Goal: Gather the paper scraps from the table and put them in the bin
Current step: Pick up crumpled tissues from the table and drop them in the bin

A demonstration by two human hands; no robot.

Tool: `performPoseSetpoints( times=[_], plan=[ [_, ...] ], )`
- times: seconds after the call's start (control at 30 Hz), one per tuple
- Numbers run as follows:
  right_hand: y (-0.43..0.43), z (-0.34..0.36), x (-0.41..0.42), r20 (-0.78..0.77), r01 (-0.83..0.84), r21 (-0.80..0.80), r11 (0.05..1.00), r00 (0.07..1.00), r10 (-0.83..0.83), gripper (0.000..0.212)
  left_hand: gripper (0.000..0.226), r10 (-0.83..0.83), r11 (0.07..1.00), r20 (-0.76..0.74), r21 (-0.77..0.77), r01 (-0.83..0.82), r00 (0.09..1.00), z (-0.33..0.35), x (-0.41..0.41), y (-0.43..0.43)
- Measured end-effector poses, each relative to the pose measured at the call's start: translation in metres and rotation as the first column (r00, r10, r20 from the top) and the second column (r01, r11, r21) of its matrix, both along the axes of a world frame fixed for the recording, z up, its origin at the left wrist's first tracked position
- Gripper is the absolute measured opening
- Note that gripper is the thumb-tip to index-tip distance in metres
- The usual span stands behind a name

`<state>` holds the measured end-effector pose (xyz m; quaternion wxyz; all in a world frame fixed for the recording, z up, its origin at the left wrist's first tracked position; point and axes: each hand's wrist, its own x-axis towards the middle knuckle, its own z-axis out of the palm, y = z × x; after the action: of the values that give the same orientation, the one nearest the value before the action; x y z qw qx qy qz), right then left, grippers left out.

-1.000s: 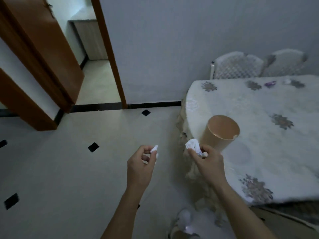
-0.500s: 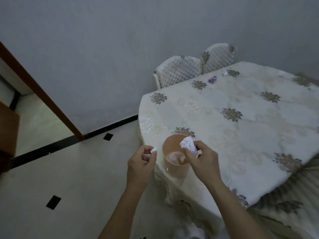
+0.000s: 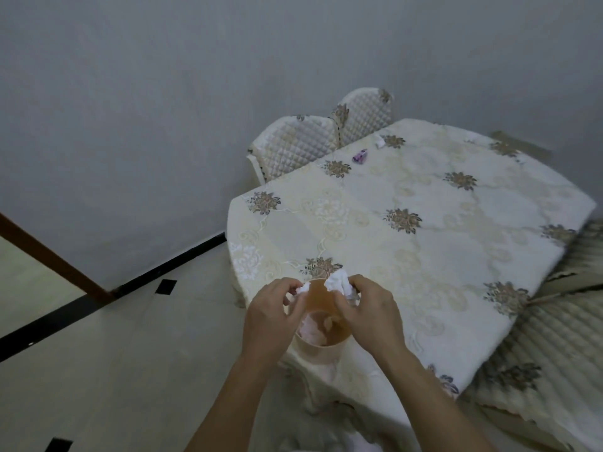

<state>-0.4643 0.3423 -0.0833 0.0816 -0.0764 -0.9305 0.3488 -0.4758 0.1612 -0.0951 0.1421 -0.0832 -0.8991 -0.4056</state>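
Note:
A tan round bin (image 3: pixel 321 349) stands on the near left corner of the cloth-covered table (image 3: pixel 424 243), with several crumpled scraps inside it. My left hand (image 3: pixel 269 318) pinches a small white paper scrap (image 3: pixel 302 289) over the bin's left rim. My right hand (image 3: pixel 368 313) grips a bigger crumpled white scrap (image 3: pixel 339 282) over the bin's far rim. Both hands partly hide the bin's opening. A purple scrap (image 3: pixel 360 155) and a small white scrap (image 3: pixel 379 142) lie at the table's far edge.
Two quilted white chairs (image 3: pixel 300 148) stand against the grey wall behind the table. Another padded chair (image 3: pixel 554 347) sits at the table's right side. Tiled floor (image 3: pixel 114 353) and a wooden door frame (image 3: pixel 49 259) lie to the left.
The view swung from the doorway onto the table. Both hands, each holding its scrap, came together over the bin's opening.

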Motion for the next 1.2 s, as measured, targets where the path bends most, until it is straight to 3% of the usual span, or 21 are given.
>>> performPoseSetpoints(
  times=[0.1, 0.27, 0.4, 0.83, 1.2],
  plan=[
    [-0.003, -0.002, -0.003, 0.025, 0.0, 0.066, 0.998, 1.0, -0.001, 0.023, 0.015, -0.039, 0.998, -0.007, -0.056, 0.039, 0.999, -0.005, -0.011, -0.002],
    [0.0, -0.014, 0.002, 0.158, -0.116, 0.316, 0.942, 0.985, 0.068, 0.046, 0.052, -0.109, 0.949, 0.18, -0.274, 0.157, 0.978, -0.017, -0.018, -0.002],
    [0.007, -0.027, 0.003, 0.05, -0.085, 0.436, 0.896, 0.996, 0.07, 0.043, 0.064, -0.094, 0.922, 0.159, -0.358, 0.146, 0.983, -0.024, -0.017, -0.004],
    [0.014, 0.007, -0.034, -0.154, -0.06, 0.465, 0.883, 0.977, 0.147, 0.041, 0.054, -0.148, 0.872, -0.032, -0.477, 0.115, 0.988, 0.017, -0.051, -0.003],
    [0.067, 0.054, -0.03, -0.227, 0.131, 0.498, 0.857, 0.974, -0.017, 0.044, 0.056, -0.298, 0.847, -0.112, -0.489, 0.208, 0.948, 0.063, -0.085, 0.057]
  ],
)
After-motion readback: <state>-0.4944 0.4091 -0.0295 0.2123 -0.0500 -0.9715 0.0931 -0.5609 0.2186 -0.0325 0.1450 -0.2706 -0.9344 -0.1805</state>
